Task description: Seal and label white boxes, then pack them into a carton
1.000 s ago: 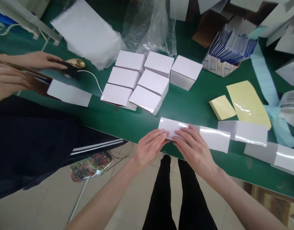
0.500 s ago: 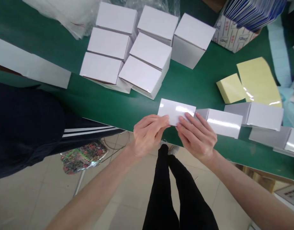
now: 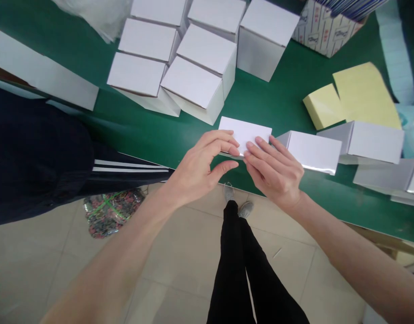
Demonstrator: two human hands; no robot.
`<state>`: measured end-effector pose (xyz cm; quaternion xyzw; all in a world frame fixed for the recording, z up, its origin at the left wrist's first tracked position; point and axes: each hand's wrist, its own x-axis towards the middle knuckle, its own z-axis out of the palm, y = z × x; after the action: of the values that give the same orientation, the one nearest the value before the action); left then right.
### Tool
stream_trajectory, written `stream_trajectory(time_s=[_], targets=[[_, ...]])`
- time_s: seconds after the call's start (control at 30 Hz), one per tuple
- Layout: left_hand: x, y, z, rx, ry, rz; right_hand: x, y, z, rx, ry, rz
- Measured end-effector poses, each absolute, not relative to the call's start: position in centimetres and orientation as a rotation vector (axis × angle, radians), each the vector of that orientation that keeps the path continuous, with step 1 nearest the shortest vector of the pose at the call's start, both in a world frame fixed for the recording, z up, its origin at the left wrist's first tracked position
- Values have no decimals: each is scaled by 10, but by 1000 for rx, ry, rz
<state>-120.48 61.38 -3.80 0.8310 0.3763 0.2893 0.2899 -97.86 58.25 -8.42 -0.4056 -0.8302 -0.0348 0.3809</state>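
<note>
A small white cardboard box [image 3: 245,132] lies at the near edge of the green table [image 3: 270,101]. My left hand [image 3: 202,164] grips its near left corner, fingers on top and thumb underneath. My right hand [image 3: 276,173] presses fingers onto its near right part. To the right runs a row of white boxes, the closest one [image 3: 313,150] touching the held box's right end.
A cluster of several closed white boxes [image 3: 193,87] sits behind my hands. Yellow sheets [image 3: 357,101] lie at the right, a box of blue packets [image 3: 323,27] at the back. A person in dark clothing [image 3: 34,157] stands at the left beside a long white box [image 3: 41,74].
The view has tilted down and closer to the table. My left hand has curled around the small box's near left corner, thumb now under it. The co-worker's hands have left the view.
</note>
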Motion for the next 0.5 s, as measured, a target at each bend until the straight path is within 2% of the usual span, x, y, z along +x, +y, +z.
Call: stream_trajectory(time_s=[0.5], targets=[[-1198,618,-58,2344,976,922,-978,581,-84,-1057,-2117,-45]])
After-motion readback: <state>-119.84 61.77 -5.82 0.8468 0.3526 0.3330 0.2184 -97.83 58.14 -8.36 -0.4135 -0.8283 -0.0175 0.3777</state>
